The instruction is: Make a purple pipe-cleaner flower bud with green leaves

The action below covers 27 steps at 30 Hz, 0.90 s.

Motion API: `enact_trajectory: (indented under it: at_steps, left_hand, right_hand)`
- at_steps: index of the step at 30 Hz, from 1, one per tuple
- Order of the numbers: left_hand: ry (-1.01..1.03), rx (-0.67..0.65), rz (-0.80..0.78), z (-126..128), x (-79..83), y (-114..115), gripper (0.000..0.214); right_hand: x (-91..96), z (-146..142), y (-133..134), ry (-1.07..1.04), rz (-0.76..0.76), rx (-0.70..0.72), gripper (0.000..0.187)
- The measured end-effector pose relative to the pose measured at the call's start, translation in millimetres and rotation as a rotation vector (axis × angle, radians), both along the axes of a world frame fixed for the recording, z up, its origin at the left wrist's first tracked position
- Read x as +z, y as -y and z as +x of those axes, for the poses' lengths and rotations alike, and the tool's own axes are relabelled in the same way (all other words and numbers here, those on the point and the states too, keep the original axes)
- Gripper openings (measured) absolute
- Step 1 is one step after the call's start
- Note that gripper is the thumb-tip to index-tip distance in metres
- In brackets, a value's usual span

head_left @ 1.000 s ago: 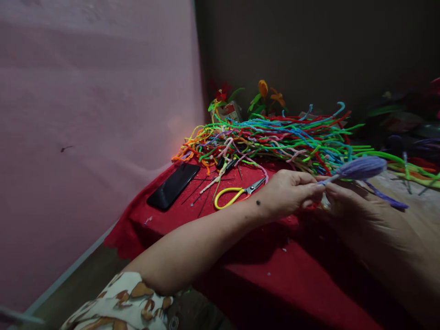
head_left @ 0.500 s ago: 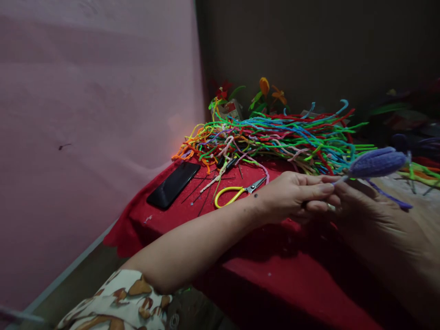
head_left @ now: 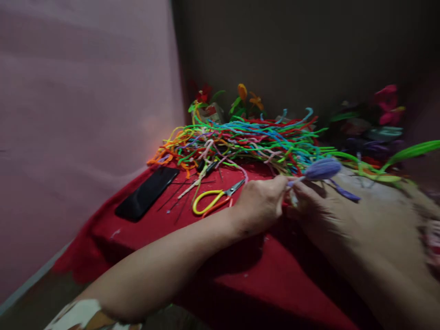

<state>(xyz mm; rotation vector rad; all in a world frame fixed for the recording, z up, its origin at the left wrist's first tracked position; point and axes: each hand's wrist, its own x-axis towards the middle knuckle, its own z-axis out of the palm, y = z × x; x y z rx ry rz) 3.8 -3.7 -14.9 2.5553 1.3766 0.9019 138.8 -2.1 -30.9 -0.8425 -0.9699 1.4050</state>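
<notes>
A purple flower bud (head_left: 322, 168) of fuzzy pipe cleaner points to the right, above my hands. My left hand (head_left: 263, 201) is closed, pinching the base of its pale stem. My right hand (head_left: 314, 206) is closed around the same stem just beneath the bud, its fingertips partly hidden. A loose purple pipe cleaner end (head_left: 346, 191) hangs below the bud. Just left of my left hand lie scissors (head_left: 210, 201) with yellow and orange handles, blades towards the pile.
A heap of many-coloured pipe cleaners (head_left: 254, 137) spreads across the back of the red-covered table (head_left: 220, 270). A black phone (head_left: 147, 193) lies at the left, with thin dark wires beside it. Pipe-cleaner flowers (head_left: 242, 92) stand behind; a pink wall (head_left: 85, 91) rises at left.
The view has turned right, so the table's things appear further left, and a pink flower and green leaves show at right. My left fingers are more curled at the stem.
</notes>
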Motion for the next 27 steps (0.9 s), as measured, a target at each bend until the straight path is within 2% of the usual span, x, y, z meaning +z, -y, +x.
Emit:
enact_trajectory:
  at_steps: [2, 7, 12, 16, 19, 21, 22, 23, 27]
  left_hand:
    - [0.107, 0.021, -0.051, 0.5, 3.1, -1.4, 0.027]
    - [0.413, -0.040, -0.292, 2.0, 13.9, -1.4, 0.021]
    - [0.812, -0.135, -0.770, 3.2, 23.4, -0.6, 0.021]
    - [1.012, -0.336, -1.151, -2.1, 21.3, -4.9, 0.019]
    - [1.049, -0.423, -1.267, -4.9, 18.6, -7.4, 0.016]
    - [0.971, -0.389, -1.203, -4.0, 18.8, -6.5, 0.018]
    - [0.885, -0.341, -1.109, -2.9, 19.1, -5.4, 0.021]
    - [0.768, -0.281, -0.967, -1.5, 19.2, -3.9, 0.022]
    - [0.151, -0.033, -0.197, 1.7, 11.6, -0.3, 0.018]
  right_hand:
    - [3.2, 1.5, -0.1, -0.051, -0.065, 0.082, 0.020]
    - [5.6, 4.3, -2.8, -0.038, -0.061, 0.099, 0.022]
    - [2.9, 6.7, -7.4, -0.080, -0.059, 0.161, 0.025]
    - [3.0, 8.7, -9.1, -0.130, -0.075, 0.227, 0.026]
    - [3.0, 9.2, -9.0, -0.134, -0.066, 0.232, 0.022]
    - [2.7, 8.4, -8.2, -0.131, -0.045, 0.197, 0.018]
    - [2.7, 7.6, -7.5, -0.131, -0.036, 0.175, 0.016]
    - [2.7, 6.8, -6.7, -0.130, -0.030, 0.154, 0.015]
    - [3.2, 3.8, -3.1, -0.127, -0.017, 0.091, 0.012]
